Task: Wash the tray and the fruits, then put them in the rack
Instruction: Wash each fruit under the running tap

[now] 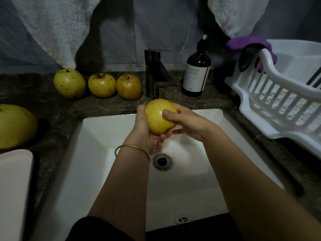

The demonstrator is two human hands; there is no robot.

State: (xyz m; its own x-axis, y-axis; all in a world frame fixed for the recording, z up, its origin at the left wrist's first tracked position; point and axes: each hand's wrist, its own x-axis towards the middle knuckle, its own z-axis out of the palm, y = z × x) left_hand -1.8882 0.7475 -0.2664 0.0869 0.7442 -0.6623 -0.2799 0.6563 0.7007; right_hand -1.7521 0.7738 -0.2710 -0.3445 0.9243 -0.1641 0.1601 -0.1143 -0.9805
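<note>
Over the sink (97, 153), the fruit in hand (159, 115) sat just below the tap (156, 72) spout; left hand (147, 136) cupped it from underneath, fingers curled round; right hand (187, 122) gripped its right side, thumb on top. Best approach, I'd judge: rotate it under the spout, rub the stem pit, keep it low to limit splash. Row of three fruits (101, 85) waited on the counter (60, 108) left of the tap; larger fruit (15, 126) at the left edge. Rack (271, 101) stood right of the sink, purple cloth (248, 43) draped on its rim; soap bottle (196, 73) sat between tap and rack, near the transfer path. Pale slab (15, 188) lower left was possibly the tray; too cropped to tell.
</note>
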